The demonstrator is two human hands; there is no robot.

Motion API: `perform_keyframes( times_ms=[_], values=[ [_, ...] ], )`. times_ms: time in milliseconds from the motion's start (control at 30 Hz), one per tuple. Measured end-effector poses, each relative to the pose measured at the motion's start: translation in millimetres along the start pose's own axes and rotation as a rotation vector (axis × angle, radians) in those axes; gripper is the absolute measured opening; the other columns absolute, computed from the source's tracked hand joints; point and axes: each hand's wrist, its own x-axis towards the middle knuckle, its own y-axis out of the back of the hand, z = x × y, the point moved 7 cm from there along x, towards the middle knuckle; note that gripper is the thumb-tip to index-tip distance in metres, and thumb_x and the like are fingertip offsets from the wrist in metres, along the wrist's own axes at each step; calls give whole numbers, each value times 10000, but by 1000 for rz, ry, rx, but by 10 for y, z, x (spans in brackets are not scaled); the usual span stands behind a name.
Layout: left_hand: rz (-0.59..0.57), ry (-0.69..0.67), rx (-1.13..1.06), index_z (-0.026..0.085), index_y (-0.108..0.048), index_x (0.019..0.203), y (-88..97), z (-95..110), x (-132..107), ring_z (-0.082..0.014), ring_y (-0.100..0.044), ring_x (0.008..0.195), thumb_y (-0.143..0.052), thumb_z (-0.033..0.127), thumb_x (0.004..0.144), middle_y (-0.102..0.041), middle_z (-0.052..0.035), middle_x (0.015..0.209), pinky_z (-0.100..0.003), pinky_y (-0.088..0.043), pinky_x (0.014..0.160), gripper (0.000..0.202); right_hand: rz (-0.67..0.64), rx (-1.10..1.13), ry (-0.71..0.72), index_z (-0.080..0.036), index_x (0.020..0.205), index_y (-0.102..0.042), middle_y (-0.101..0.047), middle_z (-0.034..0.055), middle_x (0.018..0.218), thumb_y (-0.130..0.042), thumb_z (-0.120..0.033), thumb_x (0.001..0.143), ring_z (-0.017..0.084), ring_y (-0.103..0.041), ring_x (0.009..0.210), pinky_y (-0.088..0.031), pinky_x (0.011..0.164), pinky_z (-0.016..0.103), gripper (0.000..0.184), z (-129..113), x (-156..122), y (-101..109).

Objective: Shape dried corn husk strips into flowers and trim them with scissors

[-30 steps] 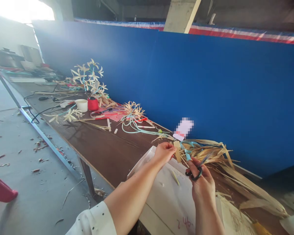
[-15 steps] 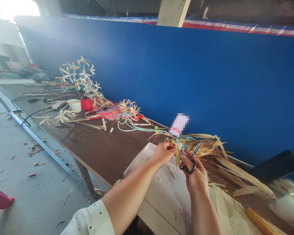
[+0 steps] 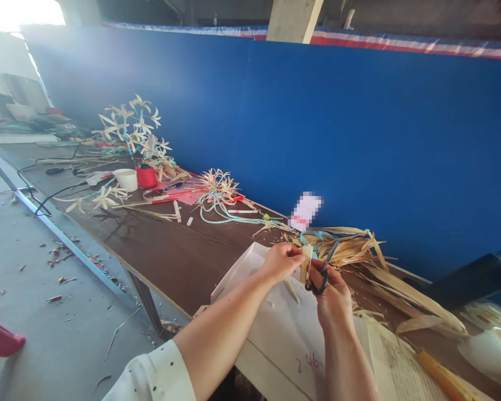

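My left hand [image 3: 280, 262] pinches a short tan straw strip [image 3: 305, 263] and holds it upright above a white sheet [image 3: 275, 320]. My right hand [image 3: 332, 295] grips black-handled scissors [image 3: 322, 273], with the blades pointing up right beside the strip. Both hands hover close together over the near end of a long brown table [image 3: 171, 256]. Just behind them lies a pile of dried straw leaves [image 3: 359, 250] with a light blue ribbon mixed in.
Farther along the table lie straw flowers [image 3: 136, 125], a red spool [image 3: 146, 177], a white cup [image 3: 126, 179], blue ribbon loops [image 3: 221, 214] and black cables [image 3: 50, 195]. A blue wall [image 3: 317, 139] backs the table. Scraps litter the floor [image 3: 45, 278] at left.
My right hand moved the scissors left and closer to the strip; the blades now stand steeper beside it. The left hand has hardly moved.
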Motion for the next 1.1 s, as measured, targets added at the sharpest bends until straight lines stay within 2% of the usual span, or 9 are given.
perform_keyframes(
  times_ms=[233,433,567,700,800,967,1100],
  values=[
    [-33,67,-53,145,-665,840,28,-61,19,-62,-444,417,-577,239,729,-537,25,506,-168,-378,439,170,23,-48,2,-171,876,-632,-541,-20,546,-754,-393,601,110,-482,479,-356,454,232,374,-2,11,20],
    [-114,71,-69,134,-642,952,-5,-143,76,-89,-526,447,-525,209,782,-595,4,540,-199,-453,475,219,45,-57,7,-171,862,-634,-548,-22,560,-754,-351,611,102,-477,482,-356,457,228,332,17,23,43],
    [-156,94,-117,121,-636,873,-49,-151,77,-109,-588,522,-503,160,778,-626,-23,620,-225,-498,516,168,37,-37,3,-177,853,-638,-547,-29,580,-768,-320,594,93,-476,488,-359,460,221,323,20,21,35],
    [-150,152,-200,119,-631,837,-41,-102,34,-135,-631,624,-512,122,752,-622,-31,646,-238,-525,560,146,32,-32,-6,-180,853,-639,-548,-33,586,-772,-318,592,86,-472,490,-355,459,211,324,22,15,30],
    [-159,173,-227,121,-635,789,-35,-62,-1,-124,-629,628,-540,114,734,-621,-26,657,-240,-530,595,110,33,-45,-13,-178,860,-637,-545,-32,561,-774,-330,587,91,-469,481,-345,446,210,342,22,14,32],
    [-155,153,-274,127,-640,851,-15,-49,-12,-114,-612,586,-623,208,723,-630,-28,688,-251,-521,575,152,30,-65,-6,-175,855,-640,-549,-27,569,-767,-338,595,94,-476,483,-347,439,210,332,16,17,30],
    [-147,112,-190,131,-651,889,9,-69,11,-99,-564,521,-650,317,708,-632,-25,675,-229,-469,510,259,29,-67,-11,-171,843,-635,-550,-30,580,-769,-340,585,91,-483,481,-379,468,220,336,5,4,15]
  ],
)
